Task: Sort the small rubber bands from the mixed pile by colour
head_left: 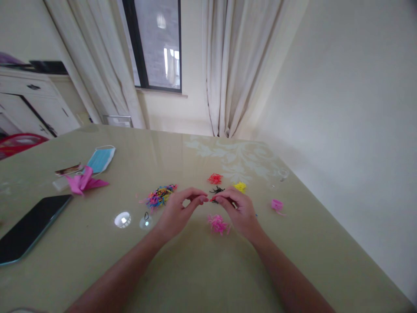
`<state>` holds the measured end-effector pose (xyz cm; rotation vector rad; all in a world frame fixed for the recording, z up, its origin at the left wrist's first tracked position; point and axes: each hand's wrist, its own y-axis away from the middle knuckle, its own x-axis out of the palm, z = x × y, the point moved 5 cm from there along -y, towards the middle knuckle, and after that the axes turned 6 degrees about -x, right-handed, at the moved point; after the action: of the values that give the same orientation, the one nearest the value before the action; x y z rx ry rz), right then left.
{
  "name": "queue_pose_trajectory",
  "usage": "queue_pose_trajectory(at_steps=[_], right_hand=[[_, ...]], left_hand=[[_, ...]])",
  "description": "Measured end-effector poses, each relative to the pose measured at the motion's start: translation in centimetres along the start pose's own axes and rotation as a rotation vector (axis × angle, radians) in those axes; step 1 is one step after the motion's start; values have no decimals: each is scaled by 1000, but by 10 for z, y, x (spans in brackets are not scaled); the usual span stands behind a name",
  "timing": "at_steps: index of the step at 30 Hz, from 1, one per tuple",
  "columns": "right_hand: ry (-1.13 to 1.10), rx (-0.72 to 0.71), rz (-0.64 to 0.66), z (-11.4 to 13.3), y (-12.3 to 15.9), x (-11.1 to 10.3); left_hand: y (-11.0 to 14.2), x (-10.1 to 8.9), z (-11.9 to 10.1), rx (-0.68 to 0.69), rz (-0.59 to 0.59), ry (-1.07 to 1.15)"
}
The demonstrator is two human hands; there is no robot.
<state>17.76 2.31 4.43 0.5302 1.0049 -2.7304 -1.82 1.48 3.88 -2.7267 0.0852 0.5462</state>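
My left hand (177,211) and my right hand (237,210) meet fingertip to fingertip above the table, both pinched on a small red rubber band (211,199). A mixed pile of coloured rubber bands (159,195) lies just left of my left hand. Sorted little heaps sit around my hands: red bands (215,178), black bands (216,190), yellow bands (240,187), bright pink bands (218,224) below my right hand, and a light pink heap (277,204) to the right.
The glossy olive table (202,269) also carries a dark phone (29,226) at the left, a blue face mask (99,159), a pink folded paper (83,182) and one loose black band (146,215). A wall stands close on the right; curtains and a window behind.
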Motion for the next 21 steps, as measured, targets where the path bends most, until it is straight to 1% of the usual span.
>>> queue_pose_trajectory(at_steps=[2,3,6,8,10,11,12,16,19,21], right_hand=[[49,-1,-40,-6,-1,-4],[87,-2,-58,-10,-2,-6],[239,5,-78,-24,-8,-11],[367,41,-45,-35,-16,-12],[535,119,40,-47,-29,-9],[641,167,93,-54,-36,-7],[689,190,111,-59,-44,-6],[783,236,145,-75,-72,3],[827,250,184,-82,-81,9],[841,251,202,-83,-79,9]], left_hand=[[-6,-8,10,-13,-42,-85],[-9,-13,16,-32,-53,-164],[-15,-27,36,-98,-84,-544],[-17,-34,47,-162,-78,-815],[-16,-37,57,-224,-31,-984],[-16,-37,60,-244,-3,-1023],[-16,-36,62,-255,20,-1041],[-18,-36,66,-257,34,-1048],[-19,-37,69,-259,22,-1054],[-19,-38,70,-260,12,-1058]])
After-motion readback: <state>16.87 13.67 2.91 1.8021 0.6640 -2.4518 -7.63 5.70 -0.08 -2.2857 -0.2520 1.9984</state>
